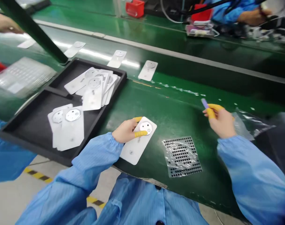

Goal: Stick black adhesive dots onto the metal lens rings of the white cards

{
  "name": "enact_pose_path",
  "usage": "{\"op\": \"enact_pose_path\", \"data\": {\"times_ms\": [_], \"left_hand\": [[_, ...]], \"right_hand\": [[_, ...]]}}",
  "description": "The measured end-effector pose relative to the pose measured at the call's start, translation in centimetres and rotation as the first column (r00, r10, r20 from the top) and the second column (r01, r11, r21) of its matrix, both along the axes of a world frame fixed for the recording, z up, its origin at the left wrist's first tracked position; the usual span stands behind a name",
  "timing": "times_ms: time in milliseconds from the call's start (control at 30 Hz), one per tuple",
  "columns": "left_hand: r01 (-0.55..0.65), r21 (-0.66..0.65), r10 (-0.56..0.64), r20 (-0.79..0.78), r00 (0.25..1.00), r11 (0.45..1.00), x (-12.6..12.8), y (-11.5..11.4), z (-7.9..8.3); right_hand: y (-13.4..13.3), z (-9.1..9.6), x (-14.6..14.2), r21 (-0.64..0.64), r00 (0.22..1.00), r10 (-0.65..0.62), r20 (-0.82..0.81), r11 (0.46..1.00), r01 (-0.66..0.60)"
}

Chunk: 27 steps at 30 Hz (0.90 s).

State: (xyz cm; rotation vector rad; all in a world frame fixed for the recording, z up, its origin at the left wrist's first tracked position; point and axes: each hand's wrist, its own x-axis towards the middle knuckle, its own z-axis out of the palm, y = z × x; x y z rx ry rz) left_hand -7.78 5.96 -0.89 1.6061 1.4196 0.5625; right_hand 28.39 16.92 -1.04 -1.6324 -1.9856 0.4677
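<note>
While my left hand pinches the white card at its upper end, thumb laid beside the round metal disc, the card lies flat on the green bench just in front of me. It sits right of the black tray, where more such cards are stacked. My right hand, well apart to the right, is closed on a small lilac piece between cotted fingertips. The piece is blurred, so it may be a tab or a sticker. I judge this the step between taking up that piece and bringing it to the card. Any next move calls for a steady card and careful alignment, clear of the perforated sheet lying between my hands.
</note>
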Motion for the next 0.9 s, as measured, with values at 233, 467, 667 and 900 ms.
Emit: {"op": "enact_pose_path", "data": {"times_ms": [233,467,667,900], "left_hand": [[0.134,0.539,0.139,-0.436,0.889,0.832,0.2,-4.5,-0.8],[0.141,0.636,0.178,-0.411,0.894,0.758,0.7,-5.5,-3.0],[0.086,0.576,0.177,-0.386,0.905,0.813,0.8,-5.1,-2.6],[0.064,0.55,0.167,-0.359,0.918,0.832,0.7,-5.3,-2.5]], "right_hand": [[-5.2,1.7,-8.1,-0.56,0.837,-0.077,-0.542,0.775,-0.291],[-8.3,0.1,-12.7,-0.271,0.76,0.649,0.028,0.737,-0.619],[-8.2,0.4,-14.5,-0.119,0.578,0.731,0.362,0.651,-0.749],[-8.3,0.8,-15.2,-0.081,0.56,0.728,0.395,0.635,-0.769]]}}
